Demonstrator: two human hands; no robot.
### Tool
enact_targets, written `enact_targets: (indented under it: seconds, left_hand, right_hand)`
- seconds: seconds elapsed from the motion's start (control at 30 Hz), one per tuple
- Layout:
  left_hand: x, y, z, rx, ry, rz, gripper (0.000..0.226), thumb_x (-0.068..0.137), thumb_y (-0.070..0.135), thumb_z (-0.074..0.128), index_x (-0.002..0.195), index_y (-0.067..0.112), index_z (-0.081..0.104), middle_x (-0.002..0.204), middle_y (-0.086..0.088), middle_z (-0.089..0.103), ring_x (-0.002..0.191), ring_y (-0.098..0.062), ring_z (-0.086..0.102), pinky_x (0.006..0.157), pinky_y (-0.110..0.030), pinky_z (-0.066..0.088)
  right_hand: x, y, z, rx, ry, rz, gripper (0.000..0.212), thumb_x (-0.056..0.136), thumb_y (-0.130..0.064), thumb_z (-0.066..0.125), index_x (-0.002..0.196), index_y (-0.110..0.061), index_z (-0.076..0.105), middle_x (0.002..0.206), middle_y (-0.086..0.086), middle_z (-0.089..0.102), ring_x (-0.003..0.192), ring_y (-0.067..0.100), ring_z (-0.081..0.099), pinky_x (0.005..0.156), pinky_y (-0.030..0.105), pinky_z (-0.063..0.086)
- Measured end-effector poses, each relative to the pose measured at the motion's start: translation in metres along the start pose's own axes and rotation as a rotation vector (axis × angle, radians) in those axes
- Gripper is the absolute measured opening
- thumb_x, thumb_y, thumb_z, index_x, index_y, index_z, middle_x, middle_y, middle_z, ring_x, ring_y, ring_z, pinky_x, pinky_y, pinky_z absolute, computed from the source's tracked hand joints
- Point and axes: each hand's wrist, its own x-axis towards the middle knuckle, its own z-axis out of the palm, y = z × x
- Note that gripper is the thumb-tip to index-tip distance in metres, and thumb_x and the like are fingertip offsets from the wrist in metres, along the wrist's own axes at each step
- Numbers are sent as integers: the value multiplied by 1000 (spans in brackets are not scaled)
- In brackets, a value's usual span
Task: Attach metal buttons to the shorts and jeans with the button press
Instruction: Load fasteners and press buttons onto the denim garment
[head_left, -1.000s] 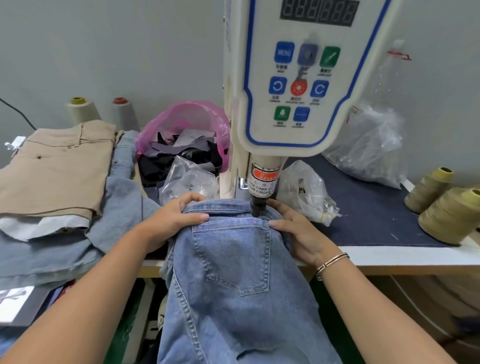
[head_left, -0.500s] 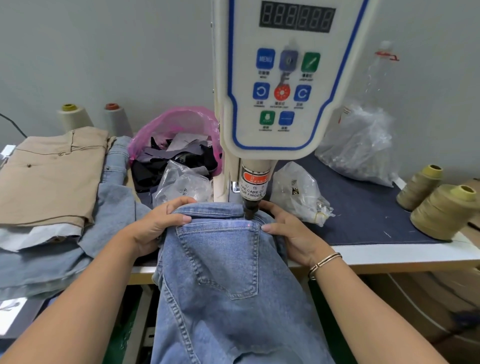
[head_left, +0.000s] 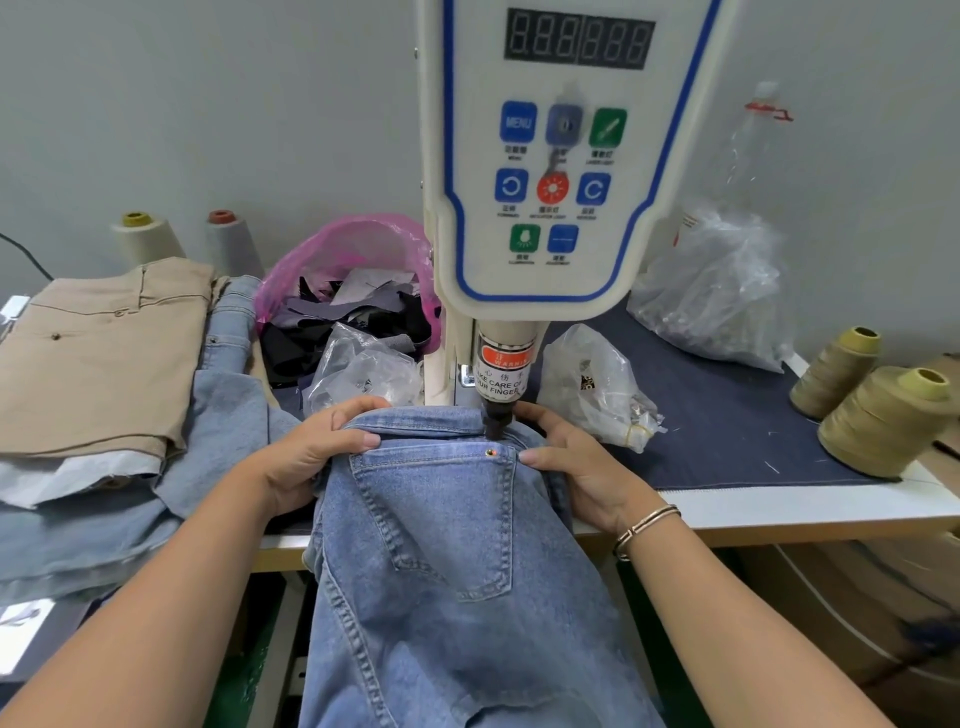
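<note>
Now that a small copper metal rivet (head_left: 489, 453), absent a moment ago, shows between my thumbs at the pocket corner, my left hand (head_left: 306, 457) and right hand (head_left: 576, 467) grip the light-blue denim jeans (head_left: 447, 545) below the cream button press's black punch (head_left: 493, 418), so I judge this one set.

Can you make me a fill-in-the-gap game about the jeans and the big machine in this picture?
1. The left hand and the right hand both hold the blue ____.
2. A small metal rivet sits at the top right corner of the back ____.
3. The button press has a button marked MENU that is coloured ____.
4. The bag of fabric scraps behind the left hand is ____.

Missing words: jeans; pocket; blue; pink
</note>
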Motion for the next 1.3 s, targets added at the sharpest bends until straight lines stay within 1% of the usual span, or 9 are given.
enact_targets:
  seconds: [0.27, 0.37, 0.5, 0.73, 0.8, 0.93, 1.0, 1.17, 1.3]
  left_hand:
    - [-6, 7, 18, 121, -7, 9, 51, 59, 36, 77, 105, 19, 64, 102, -9, 70, 89, -23, 67, 75, -31, 55]
    - [-9, -1, 32, 280, 52, 133, 40, 65, 49, 68, 95, 24, 71, 98, -3, 72, 89, -17, 68, 75, -23, 51]
    - [-13, -18, 49, 440, 208, 424, 29, 76, 50, 60, 92, 28, 71, 91, 1, 73, 84, -10, 66, 76, -19, 49]
    - [-20, -23, 67, 336, 195, 541, 21, 76, 41, 63, 83, 23, 73, 82, 4, 71, 77, -4, 62, 72, -15, 47]
    - [-18, -23, 75, 329, 140, 518, 22, 77, 41, 63, 85, 23, 73, 83, 5, 70, 78, -5, 61, 73, -17, 47]
    - [-17, -18, 86, 444, 5, 386, 23, 82, 46, 59, 92, 29, 72, 87, 3, 69, 84, -7, 61, 77, -21, 46]
    - [-18, -14, 84, 505, 38, 356, 23, 86, 46, 57, 92, 28, 70, 91, -1, 70, 85, -10, 64, 79, -25, 48]
    - [-18, -10, 83, 505, 334, 332, 18, 97, 17, 56, 89, 19, 72, 90, -2, 73, 87, -16, 68, 77, -29, 51]
    - [-21, -4, 84, 510, 212, 302, 21, 98, 14, 54, 92, 11, 74, 93, -15, 72, 86, -21, 66, 85, -41, 50]
  right_hand:
    - [-5, -4, 6, 57, 1, 30, 45, 83, -12, 56, 127, -5, 52, 119, 17, 61, 106, 26, 59, 95, 39, 47]
    - [-9, -5, 9, 93, 61, 46, 17, 86, -23, 58, 92, -11, 70, 94, 11, 66, 85, 18, 64, 79, 30, 53]
    - [-17, -5, 14, -11, 127, -36, 20, 83, -26, 58, 68, -12, 58, 69, 4, 54, 65, 11, 53, 62, 23, 46]
    - [-23, -43, -11, -734, 846, -456, 20, 92, -24, 55, 77, -16, 66, 69, -3, 63, 61, 14, 57, 60, 29, 48]
    - [-13, -63, -21, -1302, 949, -300, 22, 91, -26, 51, 77, -21, 67, 81, -1, 59, 80, 20, 56, 72, 36, 42]
    - [16, -75, -19, -2106, 606, 217, 31, 95, -27, 37, 95, -27, 67, 100, -2, 65, 100, 24, 57, 86, 35, 31]
    - [27, -77, -15, -2171, 486, 424, 35, 100, -28, 32, 119, -21, 60, 120, 0, 62, 117, 23, 52, 103, 35, 27]
    - [39, -87, -4, -2164, 545, 541, 29, 96, -23, 46, 121, -16, 58, 127, 2, 58, 123, 24, 50, 106, 35, 28]
    - [44, -84, 6, -2171, 485, 594, 28, 96, -23, 46, 122, -17, 56, 130, 2, 56, 126, 27, 48, 108, 38, 26]
